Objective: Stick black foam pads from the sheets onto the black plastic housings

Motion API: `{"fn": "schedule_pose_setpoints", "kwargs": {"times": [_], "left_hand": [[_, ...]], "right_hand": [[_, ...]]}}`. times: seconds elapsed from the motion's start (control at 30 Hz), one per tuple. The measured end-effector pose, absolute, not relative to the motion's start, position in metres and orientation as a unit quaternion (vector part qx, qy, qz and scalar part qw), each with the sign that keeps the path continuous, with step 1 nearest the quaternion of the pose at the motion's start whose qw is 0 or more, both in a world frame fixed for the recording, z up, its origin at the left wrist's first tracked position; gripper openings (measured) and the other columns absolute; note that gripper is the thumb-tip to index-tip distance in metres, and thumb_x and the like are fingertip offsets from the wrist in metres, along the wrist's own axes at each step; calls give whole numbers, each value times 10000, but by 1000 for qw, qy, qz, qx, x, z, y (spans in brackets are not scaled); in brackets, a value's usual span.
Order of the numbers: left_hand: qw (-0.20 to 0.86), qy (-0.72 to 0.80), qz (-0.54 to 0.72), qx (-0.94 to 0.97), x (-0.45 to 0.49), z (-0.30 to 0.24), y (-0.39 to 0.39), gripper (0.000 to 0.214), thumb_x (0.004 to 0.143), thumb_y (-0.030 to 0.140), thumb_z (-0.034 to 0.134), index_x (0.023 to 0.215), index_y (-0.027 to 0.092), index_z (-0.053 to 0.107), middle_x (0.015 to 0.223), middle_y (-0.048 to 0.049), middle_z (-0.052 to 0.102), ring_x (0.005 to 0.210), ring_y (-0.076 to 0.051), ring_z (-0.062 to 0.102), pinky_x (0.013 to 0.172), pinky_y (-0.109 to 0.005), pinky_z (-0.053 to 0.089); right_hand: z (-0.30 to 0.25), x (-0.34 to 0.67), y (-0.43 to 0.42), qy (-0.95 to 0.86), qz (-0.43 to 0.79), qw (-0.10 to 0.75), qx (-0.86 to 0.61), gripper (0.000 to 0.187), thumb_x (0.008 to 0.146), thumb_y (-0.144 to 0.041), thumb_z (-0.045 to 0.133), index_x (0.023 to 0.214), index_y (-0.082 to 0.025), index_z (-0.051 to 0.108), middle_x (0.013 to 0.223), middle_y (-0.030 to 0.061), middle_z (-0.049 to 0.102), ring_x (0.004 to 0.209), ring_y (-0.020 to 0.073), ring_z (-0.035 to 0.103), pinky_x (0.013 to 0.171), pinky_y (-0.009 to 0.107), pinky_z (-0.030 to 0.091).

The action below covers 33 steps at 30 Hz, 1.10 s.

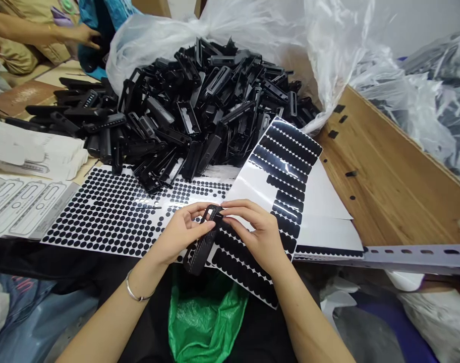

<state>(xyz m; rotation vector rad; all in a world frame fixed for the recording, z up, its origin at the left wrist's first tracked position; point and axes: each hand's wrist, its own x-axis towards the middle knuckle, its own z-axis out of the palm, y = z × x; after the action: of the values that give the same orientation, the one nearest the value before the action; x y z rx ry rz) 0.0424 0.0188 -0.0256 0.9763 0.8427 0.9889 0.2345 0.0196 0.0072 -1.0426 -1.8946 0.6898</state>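
Two bare hands hold one black plastic housing (pixel 203 242) above the near edge of the table (pixel 389 186). Left hand (pixel 184 231) closed around the part's long body, steadying it at a slant so its upper end faces the other hand. Right hand (pixel 254 232) closed in a pinch at that upper end, fingertips (pixel 225 214) pressed on the part's tip; whether a pad lies under them cannot be told. The part thus sits between the two hands, touching both, over a glossy sheet of oval black adhesive pads (pixel 279 171), which lies tilted just beneath the right hand, within easy reach. Beside it to the left, flat along the near edge, a sheet of round black dots (pixel 112 212). Behind both, toward the middle of the table, a heap of like black housings (pixel 199 106) spills from a clear plastic bag (pixel 290 35). Near the left edge lie white die-cut sheets (pixel 21 201). At the far left corner, another person's hand (pixel 80 35) works apart. Below the near edge, a green bag (pixel 203 317).
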Motion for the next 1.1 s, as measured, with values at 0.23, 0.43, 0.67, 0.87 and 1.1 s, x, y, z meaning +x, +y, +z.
{"fn": "schedule_pose_setpoints", "kwargs": {"times": [0.23,0.43,0.67,0.87,1.1], "left_hand": [[684,379,437,444,39,-29,20,395,800,281,798,1179,203,721,1103,-77,733,747,-142,694,750,-277,590],[662,401,453,441,38,-25,21,428,799,262,790,1219,229,713,1027,-48,714,688,-109,640,686,-232,559],[630,449,444,453,48,-29,19,477,791,263,777,1260,236,696,924,-37,715,536,-77,520,522,-207,453],[634,457,417,465,47,-27,18,489,801,252,762,1284,231,686,885,-24,711,542,-71,523,515,-188,442],[662,379,455,459,47,-20,17,439,841,222,727,1276,237,673,1304,-92,681,1038,-211,696,919,-310,566]], "right_hand": [[7,242,20,-817,170,386,-393,260,969,-118,607,1102,-300,736,1192,54,716,1115,220,676,933,427,603],[9,243,17,-872,59,284,-394,503,951,-7,518,1319,-332,629,1398,73,628,1288,268,557,987,519,584],[6,237,5,-887,14,221,-406,571,919,54,410,1380,-234,583,1474,138,566,1314,324,554,1092,646,496],[2,227,2,-848,118,307,-415,401,971,-57,471,1298,-215,639,1335,131,654,1216,288,632,1112,560,511],[-1,226,17,-614,447,446,-473,308,905,-326,701,1204,-266,652,1155,62,707,1051,215,691,925,402,607]]}}
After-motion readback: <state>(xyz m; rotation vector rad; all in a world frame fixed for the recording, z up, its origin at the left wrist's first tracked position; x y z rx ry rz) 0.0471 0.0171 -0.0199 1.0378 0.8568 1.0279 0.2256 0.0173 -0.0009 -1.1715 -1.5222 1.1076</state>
